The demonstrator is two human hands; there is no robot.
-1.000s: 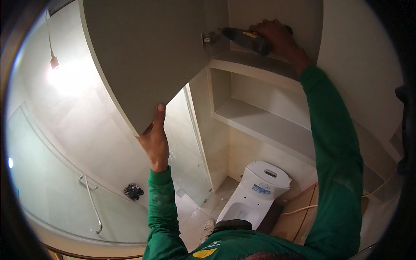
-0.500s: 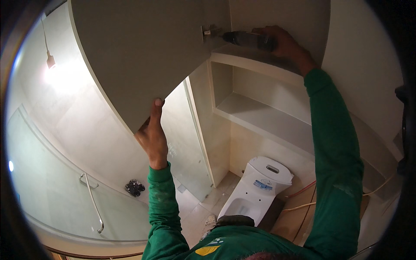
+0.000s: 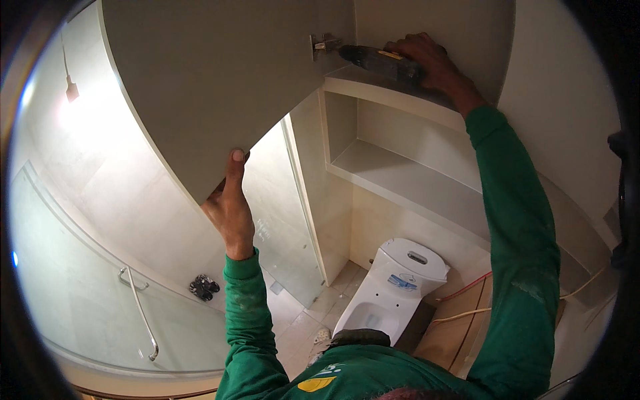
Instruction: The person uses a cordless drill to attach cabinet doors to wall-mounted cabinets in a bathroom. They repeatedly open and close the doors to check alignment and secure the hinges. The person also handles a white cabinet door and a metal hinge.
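A grey cabinet door (image 3: pixel 207 80) hangs open across the upper left, with a metal hinge (image 3: pixel 323 45) near its inner edge. My left hand (image 3: pixel 228 207) grips the door's lower edge, thumb on the face. My right hand (image 3: pixel 433 67) is closed round a dark power drill (image 3: pixel 377 61) with a yellow label, held inside the cabinet (image 3: pixel 433 17). The drill's nose points left, just beside the hinge; whether it touches is too small to tell.
Below the cabinet is an open shelf niche (image 3: pixel 400 167) over a white toilet (image 3: pixel 387 293). A glass panel (image 3: pixel 73 280) with a steel handle stands left. A lit hanging bulb (image 3: pixel 73 100) is at upper left. Red and yellow cables (image 3: pixel 460 315) run at lower right.
The door's outer edge and my left hand have shifted left, the door swinging a little wider. My right hand and the drill have moved slightly, still beside the hinge.
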